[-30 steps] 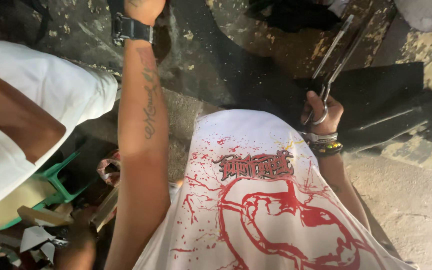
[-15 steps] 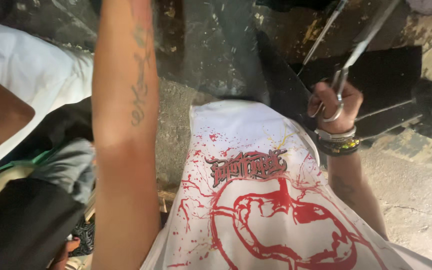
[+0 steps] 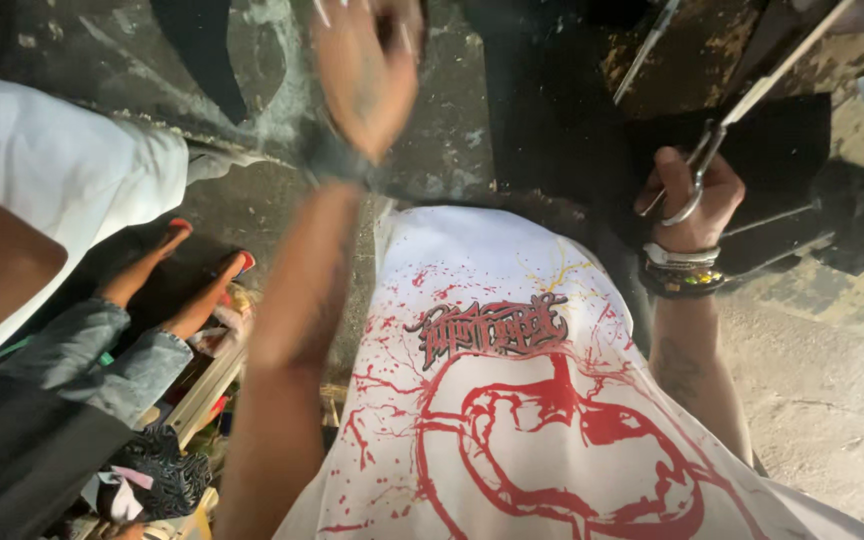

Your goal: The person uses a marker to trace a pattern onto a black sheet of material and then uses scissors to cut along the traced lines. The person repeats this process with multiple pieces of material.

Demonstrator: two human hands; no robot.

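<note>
Raised since a moment ago, left hand (image 3: 367, 75) now hangs blurred, fingers loose on nothing; right hand (image 3: 690, 200) clamps the scissors (image 3: 712, 150).

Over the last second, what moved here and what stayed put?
The left hand has drawn back into view; a second ago only the forearm and wrist showed, reaching beyond the top edge. It looks blurred and empty. The right hand keeps its grip on the scissors, raised in front of the white shirt.
</note>
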